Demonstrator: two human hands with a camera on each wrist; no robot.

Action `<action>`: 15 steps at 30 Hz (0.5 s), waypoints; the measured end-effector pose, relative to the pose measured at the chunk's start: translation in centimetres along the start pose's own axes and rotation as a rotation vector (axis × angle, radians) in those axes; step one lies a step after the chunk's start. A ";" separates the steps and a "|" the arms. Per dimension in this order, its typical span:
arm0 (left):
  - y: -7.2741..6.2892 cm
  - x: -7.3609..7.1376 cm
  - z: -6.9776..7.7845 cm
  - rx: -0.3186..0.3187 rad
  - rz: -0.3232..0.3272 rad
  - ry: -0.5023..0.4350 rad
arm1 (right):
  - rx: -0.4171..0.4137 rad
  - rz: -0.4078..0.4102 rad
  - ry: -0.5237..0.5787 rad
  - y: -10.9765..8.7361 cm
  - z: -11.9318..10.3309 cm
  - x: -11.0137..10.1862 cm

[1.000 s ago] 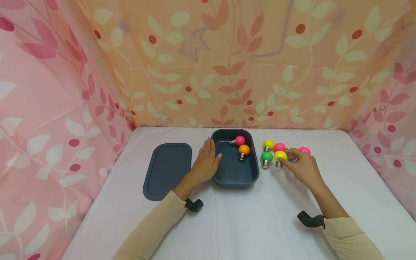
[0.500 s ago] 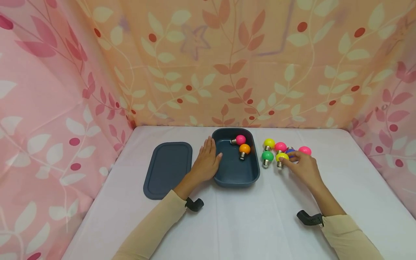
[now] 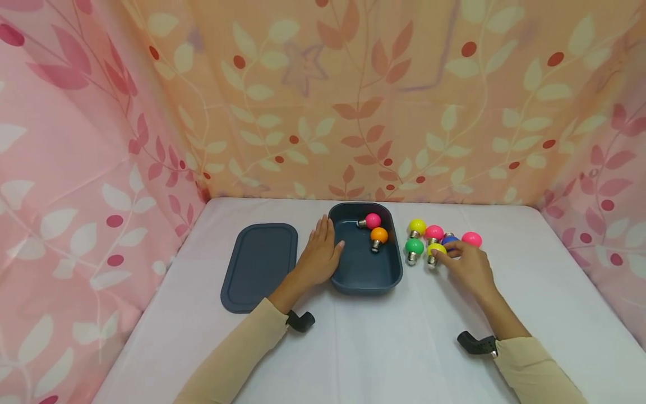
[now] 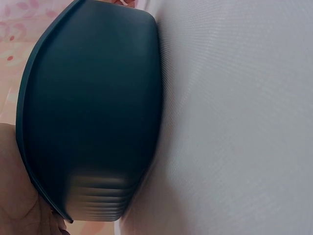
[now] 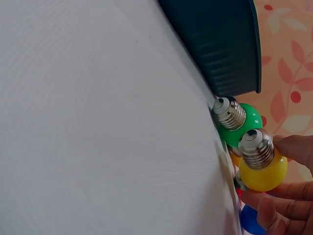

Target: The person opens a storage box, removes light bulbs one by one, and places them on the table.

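Observation:
My left hand (image 3: 319, 255) lies with straight fingers along the left rim of a dark blue-grey box (image 3: 365, 280); the left wrist view shows part of that hand (image 4: 19, 181) at the rim. Two light bulbs lie inside the box, one pink (image 3: 373, 221) and one orange (image 3: 379, 235). To the right of the box, my right hand (image 3: 470, 268) pinches a yellow light bulb (image 5: 264, 174) between thumb and fingers, its metal screw base facing the wrist camera. A green bulb (image 3: 414, 246) is beside it, and a blue bulb (image 3: 449, 239) is partly hidden behind the fingers.
Another yellow bulb (image 3: 417, 226) and two pink bulbs, one left (image 3: 434, 233) and one right (image 3: 471, 239), lie around the right hand. A flat dark lid (image 3: 259, 266) rests left of the box on the white-covered table (image 3: 383, 348). Floral cloth (image 3: 303, 112) surrounds the table.
The right hand and the yellow bulb have shifted slightly toward the person, and more of the blue bulb shows. The left hand stays at the box rim.

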State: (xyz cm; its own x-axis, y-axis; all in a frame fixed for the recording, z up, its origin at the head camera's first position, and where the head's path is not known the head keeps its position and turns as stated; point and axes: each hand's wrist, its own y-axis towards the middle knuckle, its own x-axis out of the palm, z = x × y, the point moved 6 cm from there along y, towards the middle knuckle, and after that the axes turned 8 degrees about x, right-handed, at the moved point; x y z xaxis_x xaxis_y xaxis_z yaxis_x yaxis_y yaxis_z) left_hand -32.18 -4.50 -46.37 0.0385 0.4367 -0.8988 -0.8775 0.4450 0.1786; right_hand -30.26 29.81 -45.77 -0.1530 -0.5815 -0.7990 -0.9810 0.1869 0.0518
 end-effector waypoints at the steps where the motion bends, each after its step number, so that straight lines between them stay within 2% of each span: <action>1: 0.0 0.1 0.0 0.000 0.002 -0.007 | 0.000 0.003 -0.003 0.0 0.1 0.1; 15: 0.2 0.2 -0.3 0.000 0.017 -0.003 | -0.005 0.004 -0.034 0.4 0.5 0.9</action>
State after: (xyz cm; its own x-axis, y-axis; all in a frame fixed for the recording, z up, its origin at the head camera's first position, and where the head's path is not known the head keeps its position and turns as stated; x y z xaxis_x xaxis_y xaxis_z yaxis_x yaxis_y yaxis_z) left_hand -32.48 -4.52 -46.60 0.0255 0.4465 -0.8944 -0.8781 0.4376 0.1934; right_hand -30.76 29.73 -46.76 -0.1533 -0.5538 -0.8184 -0.9810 0.1852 0.0584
